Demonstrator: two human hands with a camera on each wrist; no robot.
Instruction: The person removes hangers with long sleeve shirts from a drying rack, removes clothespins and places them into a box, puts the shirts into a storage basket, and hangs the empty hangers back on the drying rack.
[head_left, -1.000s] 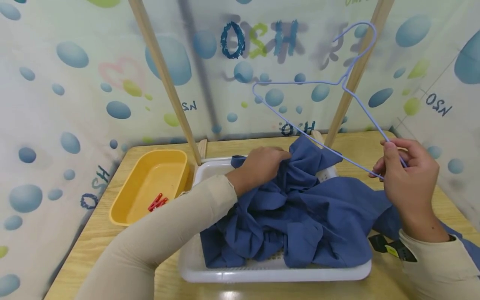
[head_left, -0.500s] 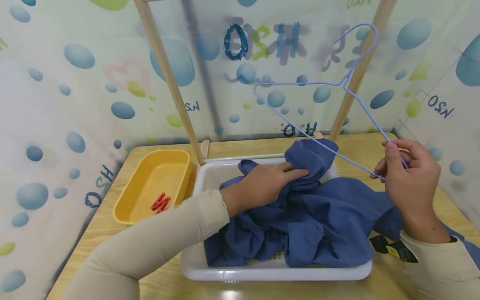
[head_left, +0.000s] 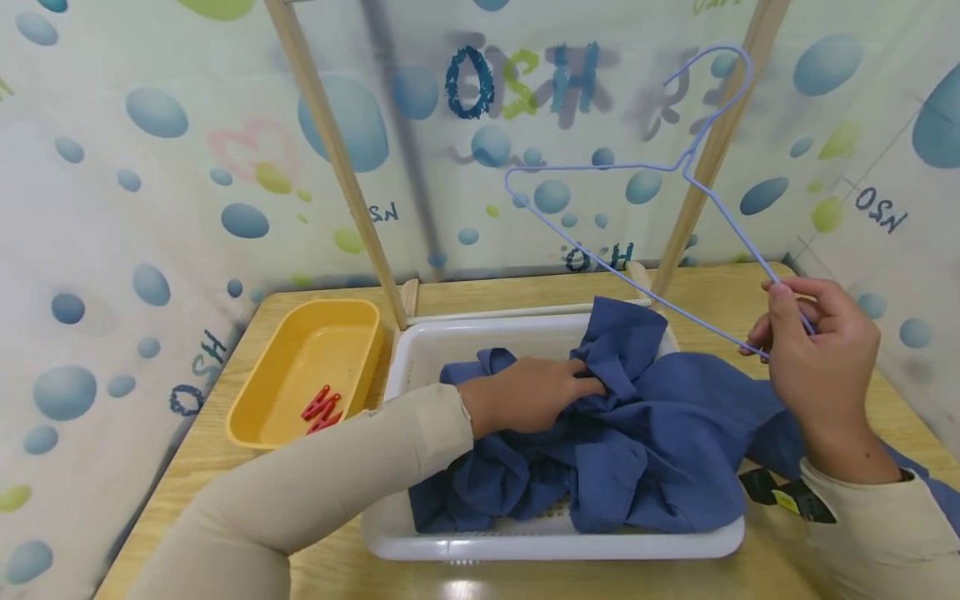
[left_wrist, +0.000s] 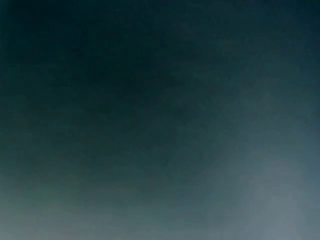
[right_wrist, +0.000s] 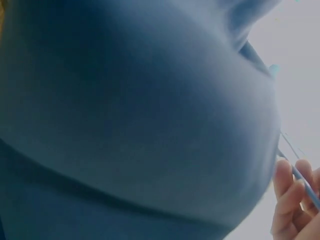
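Note:
A crumpled blue garment [head_left: 675,450] lies heaped in a white plastic basket [head_left: 555,547]; its exact kind is hidden by the folds. My left hand [head_left: 532,392] holds a fold of it near the middle, partly sunk in the cloth. My right hand [head_left: 825,358] grips a thin blue wire hanger [head_left: 731,221] by its lower corner, raised above the basket's right side with the hook up. Part of the garment trails rightward under my right wrist. In the right wrist view the blue cloth fills most of the picture; the left wrist view is dark and blurred.
Left of the basket stands a yellow tray [head_left: 247,417] holding several red clothespins [head_left: 321,408]. Two wooden posts [head_left: 341,167] of a rack rise behind the basket, joined low down by a white bar [head_left: 525,312]. A patterned curtain hangs behind the wooden table [head_left: 480,292].
My left hand first moved right along the garment, then lowered slightly. The cloth piece by its fingers rose and turned, then dropped into a narrower fold. My right hand and the hanger stayed nearly still.

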